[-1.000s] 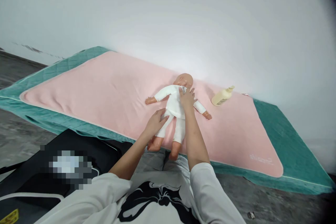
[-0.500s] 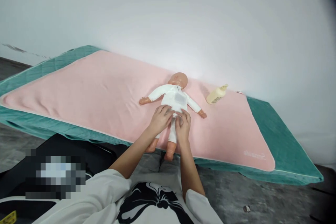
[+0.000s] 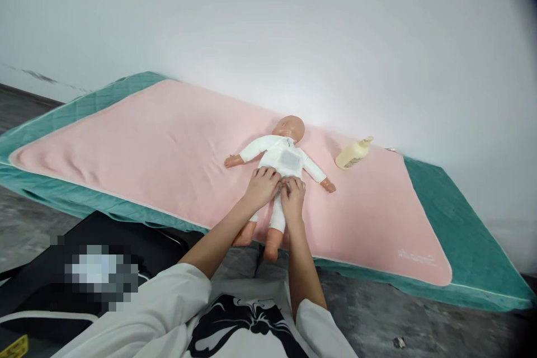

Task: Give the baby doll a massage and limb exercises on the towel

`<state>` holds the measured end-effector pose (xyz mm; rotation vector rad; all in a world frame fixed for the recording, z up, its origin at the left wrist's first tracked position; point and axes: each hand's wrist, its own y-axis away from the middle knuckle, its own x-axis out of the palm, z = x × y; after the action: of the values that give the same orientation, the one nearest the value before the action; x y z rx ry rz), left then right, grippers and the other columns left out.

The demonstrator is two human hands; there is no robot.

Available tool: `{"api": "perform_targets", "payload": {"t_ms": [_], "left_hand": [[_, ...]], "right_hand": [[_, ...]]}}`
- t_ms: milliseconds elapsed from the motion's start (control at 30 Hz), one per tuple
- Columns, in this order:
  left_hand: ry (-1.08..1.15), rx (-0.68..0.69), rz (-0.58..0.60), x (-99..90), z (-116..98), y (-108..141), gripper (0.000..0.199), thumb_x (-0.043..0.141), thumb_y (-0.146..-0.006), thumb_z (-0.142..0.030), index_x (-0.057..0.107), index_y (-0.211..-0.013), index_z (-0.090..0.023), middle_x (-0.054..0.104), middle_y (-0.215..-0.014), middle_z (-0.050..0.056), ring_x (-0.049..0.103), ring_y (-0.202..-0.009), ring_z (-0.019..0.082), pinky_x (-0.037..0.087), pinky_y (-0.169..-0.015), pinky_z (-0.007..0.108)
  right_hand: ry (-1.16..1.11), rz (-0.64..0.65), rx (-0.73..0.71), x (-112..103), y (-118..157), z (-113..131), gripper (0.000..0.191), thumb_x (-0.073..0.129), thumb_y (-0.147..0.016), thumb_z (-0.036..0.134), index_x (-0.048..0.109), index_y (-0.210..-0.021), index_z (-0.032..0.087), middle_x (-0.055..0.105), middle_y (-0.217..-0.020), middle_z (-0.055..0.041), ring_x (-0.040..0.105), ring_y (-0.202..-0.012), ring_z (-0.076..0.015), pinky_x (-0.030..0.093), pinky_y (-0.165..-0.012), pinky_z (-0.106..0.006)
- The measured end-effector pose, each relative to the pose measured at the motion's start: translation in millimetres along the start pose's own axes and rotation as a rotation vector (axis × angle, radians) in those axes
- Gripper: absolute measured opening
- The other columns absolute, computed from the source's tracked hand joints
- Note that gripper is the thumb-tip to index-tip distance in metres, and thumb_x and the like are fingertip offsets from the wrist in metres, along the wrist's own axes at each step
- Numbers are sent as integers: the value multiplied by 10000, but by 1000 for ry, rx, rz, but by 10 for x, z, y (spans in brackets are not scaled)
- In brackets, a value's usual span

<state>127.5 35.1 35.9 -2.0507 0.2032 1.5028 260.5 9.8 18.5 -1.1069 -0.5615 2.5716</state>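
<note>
A baby doll [image 3: 289, 161] with a white cloth body lies on its back on a pink mat [image 3: 159, 145], its head toward the wall and its feet at the near edge. My left hand [image 3: 262, 187] is on the doll's lower belly and hip, with the fingers bent against the cloth. Close beside it, my right hand [image 3: 294, 197] curls its fingers on the other side of the waist. The thumbs and inner fingertips almost meet over the middle; what lies beneath them is hidden.
A cream pump bottle [image 3: 351, 155] leans on the mat right of the doll. Under the mat is a green quilted bed cover [image 3: 465, 218], up against a white wall [image 3: 268, 28]. A black chair-like object [image 3: 159, 240] stands at the lower left, partly blurred out.
Both hands stay at the doll's waist, their fingers now bent closer against the cloth. The view has shifted slightly; the doll and bottle keep their places on the mat.
</note>
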Motion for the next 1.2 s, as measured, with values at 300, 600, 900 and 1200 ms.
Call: {"api": "perform_targets", "payload": {"t_ms": [300,600,900,1200], "left_hand": [[11,-3,-7,58,0,-21,165,501,-934,-259,624,-1021,-191,612,-1102,104,501,-1056,291,380,-869,435],[67,-6,-7,-59,6,-189,217,434,-964,-228,626,-1020,-143,602,-1062,140,510,-1015,290,419,-850,430],[153,-41,-83,22,45,-189,217,490,-930,-215,607,-1106,-162,568,-1184,114,465,-1110,298,411,-927,439],[192,-114,43,-31,14,-257,226,478,-937,-224,599,-1120,-170,565,-1199,117,460,-1124,284,403,-934,435]], "right_hand": [[16,23,85,18,-30,-32,221,426,-804,155,633,-861,210,655,-945,-53,555,-950,-228,403,-912,-367],[63,-57,56,28,-231,0,225,438,-897,266,648,-918,187,656,-970,-86,550,-959,-246,400,-908,-397],[-59,-132,-67,126,-244,-155,224,430,-868,163,636,-954,178,640,-1014,-101,551,-1029,-232,398,-959,-415],[-63,-82,-30,172,-281,-217,230,420,-827,117,617,-919,191,653,-967,-78,551,-987,-230,400,-920,-400]]}}
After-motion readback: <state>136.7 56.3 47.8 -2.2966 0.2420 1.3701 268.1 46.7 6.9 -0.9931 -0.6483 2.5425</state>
